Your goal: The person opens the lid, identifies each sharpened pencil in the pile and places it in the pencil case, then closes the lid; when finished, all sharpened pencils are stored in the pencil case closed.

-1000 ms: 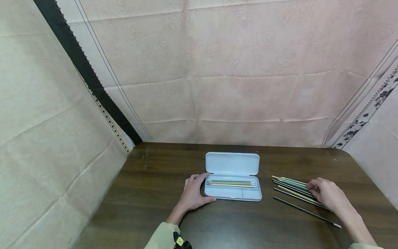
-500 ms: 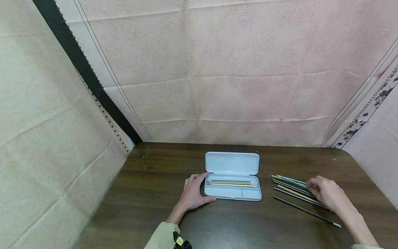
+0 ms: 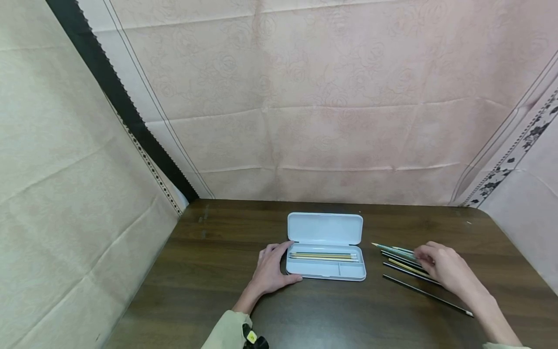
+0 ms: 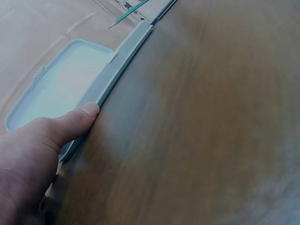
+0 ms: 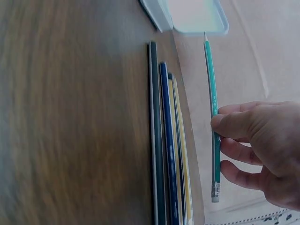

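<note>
Currently I see the right hand pinching a green pencil between thumb and fingers, its sharpened tip toward the open pencil case. That pencil is right of the case, apart from the loose pencils lying on the surface. From my view the left hand spans the case's left end, gripping it with thumb at the front edge; several pencils lie in its rear compartment.
</note>
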`<act>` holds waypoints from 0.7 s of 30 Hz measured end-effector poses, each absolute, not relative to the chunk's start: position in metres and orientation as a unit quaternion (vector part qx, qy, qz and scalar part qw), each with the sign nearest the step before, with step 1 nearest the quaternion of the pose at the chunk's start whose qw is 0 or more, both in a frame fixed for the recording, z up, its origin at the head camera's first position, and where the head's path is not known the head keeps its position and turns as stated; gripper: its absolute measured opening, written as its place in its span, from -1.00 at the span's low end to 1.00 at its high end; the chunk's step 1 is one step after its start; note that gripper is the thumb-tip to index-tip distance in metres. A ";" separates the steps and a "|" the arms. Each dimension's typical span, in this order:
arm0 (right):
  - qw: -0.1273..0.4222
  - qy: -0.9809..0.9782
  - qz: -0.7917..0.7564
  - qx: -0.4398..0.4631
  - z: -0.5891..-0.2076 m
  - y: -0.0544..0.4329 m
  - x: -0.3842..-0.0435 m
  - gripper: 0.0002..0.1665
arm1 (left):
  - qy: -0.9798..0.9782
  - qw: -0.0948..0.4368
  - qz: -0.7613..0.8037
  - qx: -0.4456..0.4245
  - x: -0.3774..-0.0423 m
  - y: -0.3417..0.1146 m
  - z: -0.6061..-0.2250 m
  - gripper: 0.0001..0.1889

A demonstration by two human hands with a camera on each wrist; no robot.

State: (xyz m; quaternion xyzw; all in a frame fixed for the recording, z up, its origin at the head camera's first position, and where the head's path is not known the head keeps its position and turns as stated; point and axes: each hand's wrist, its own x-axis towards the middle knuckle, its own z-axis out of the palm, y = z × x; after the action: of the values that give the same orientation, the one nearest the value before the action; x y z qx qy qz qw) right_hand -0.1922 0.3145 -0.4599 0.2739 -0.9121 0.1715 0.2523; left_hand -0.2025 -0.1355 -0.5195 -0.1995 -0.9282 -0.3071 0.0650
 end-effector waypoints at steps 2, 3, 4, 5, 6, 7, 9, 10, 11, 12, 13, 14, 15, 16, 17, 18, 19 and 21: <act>0.247 -0.914 0.171 0.274 -0.459 0.309 -0.192 -0.58 | -0.928 0.065 -0.308 -0.200 -0.203 -0.136 -0.520 -0.05; 0.241 -0.915 0.172 0.275 -0.458 0.306 -0.192 -0.58 | -0.927 0.066 -0.309 -0.201 -0.203 -0.136 -0.520 -0.05; 0.235 -0.916 0.172 0.276 -0.458 0.303 -0.192 -0.59 | -0.927 0.066 -0.310 -0.201 -0.203 -0.136 -0.520 -0.05; 0.230 -0.916 0.174 0.279 -0.457 0.299 -0.192 -0.59 | -0.927 0.067 -0.310 -0.201 -0.203 -0.136 -0.520 -0.05; 0.226 -0.916 0.176 0.281 -0.457 0.296 -0.193 -0.59 | -0.926 0.067 -0.312 -0.201 -0.203 -0.136 -0.520 -0.05; 0.219 -0.916 0.179 0.284 -0.457 0.293 -0.193 -0.60 | -0.926 0.069 -0.313 -0.202 -0.203 -0.136 -0.520 -0.04; 0.213 -0.915 0.184 0.290 -0.457 0.286 -0.194 -0.60 | -0.925 0.071 -0.315 -0.202 -0.203 -0.136 -0.520 -0.04; 0.210 -0.915 0.186 0.292 -0.457 0.282 -0.194 -0.61 | -0.925 0.071 -0.315 -0.202 -0.203 -0.136 -0.520 -0.04; 0.207 -0.915 0.188 0.292 -0.457 0.279 -0.194 -0.62 | -0.925 0.071 -0.315 -0.202 -0.203 -0.136 -0.520 -0.04; 0.200 -0.917 0.189 0.289 -0.458 0.275 -0.194 -0.63 | -0.925 0.071 -0.315 -0.202 -0.202 -0.136 -0.520 -0.04; 0.192 -0.919 0.190 0.288 -0.458 0.271 -0.195 -0.64 | -0.925 0.071 -0.314 -0.202 -0.202 -0.136 -0.520 -0.04; 0.185 -0.921 0.190 0.285 -0.458 0.267 -0.195 -0.66 | -0.925 0.069 -0.314 -0.201 -0.202 -0.136 -0.520 -0.04; 0.175 -0.925 0.190 0.280 -0.457 0.263 -0.195 -0.67 | -0.926 0.069 -0.313 -0.201 -0.202 -0.136 -0.520 -0.04; 0.165 -0.928 0.190 0.276 -0.456 0.259 -0.195 -0.68 | -0.926 0.069 -0.313 -0.202 -0.202 -0.135 -0.520 -0.04; 0.157 -0.930 0.191 0.272 -0.455 0.254 -0.196 -0.69 | -0.926 0.070 -0.313 -0.202 -0.202 -0.135 -0.520 -0.04; 0.152 -0.931 0.192 0.271 -0.454 0.250 -0.196 -0.70 | -0.926 0.070 -0.313 -0.202 -0.202 -0.135 -0.520 -0.04; 0.150 -0.931 0.193 0.272 -0.453 0.245 -0.197 -0.70 | -0.926 0.070 -0.312 -0.202 -0.203 -0.135 -0.520 -0.04; 0.146 -0.931 0.195 0.273 -0.451 0.237 -0.198 -0.70 | -0.925 0.070 -0.313 -0.203 -0.203 -0.136 -0.521 -0.04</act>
State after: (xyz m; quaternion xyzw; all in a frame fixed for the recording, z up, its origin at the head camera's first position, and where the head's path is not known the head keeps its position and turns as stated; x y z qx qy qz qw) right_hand -0.1983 0.2370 -0.4513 0.2729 -0.9307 0.1946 0.1464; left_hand -0.2028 -0.1357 -0.5208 -0.2026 -0.9254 -0.3126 0.0704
